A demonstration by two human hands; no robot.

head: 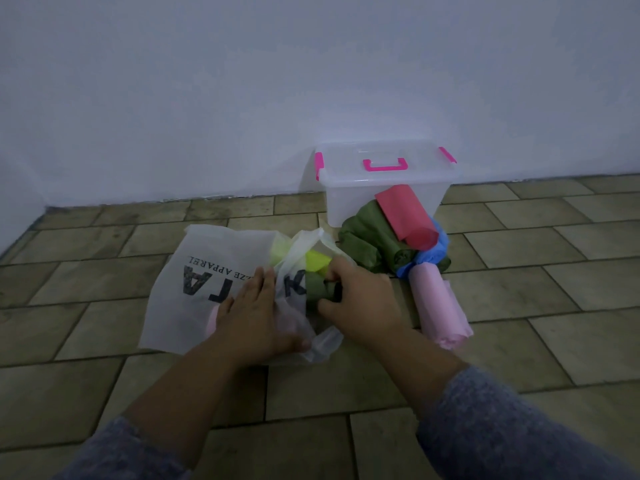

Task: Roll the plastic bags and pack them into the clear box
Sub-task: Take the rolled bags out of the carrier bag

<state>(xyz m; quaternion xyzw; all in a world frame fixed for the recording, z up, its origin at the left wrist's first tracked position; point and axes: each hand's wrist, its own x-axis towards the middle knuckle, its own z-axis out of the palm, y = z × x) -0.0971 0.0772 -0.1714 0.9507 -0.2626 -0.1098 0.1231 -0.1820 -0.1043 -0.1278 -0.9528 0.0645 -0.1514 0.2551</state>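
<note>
A large translucent white printed bag (194, 271) lies on the tiled floor with yellow (317, 261) and pink bags showing inside. My left hand (256, 313) presses flat on it. My right hand (360, 299) grips a rolled green bag (317, 289) at the big bag's mouth. To the right lie rolled bags: dark green (370, 240), red (405, 213), blue (427, 254) and pink (436, 299). The clear box (384, 181), lid shut with pink handle and clips, stands behind them by the wall.
A white wall (311, 81) runs close behind the box. Brown floor tiles (554, 306) spread to the left, right and front of the pile.
</note>
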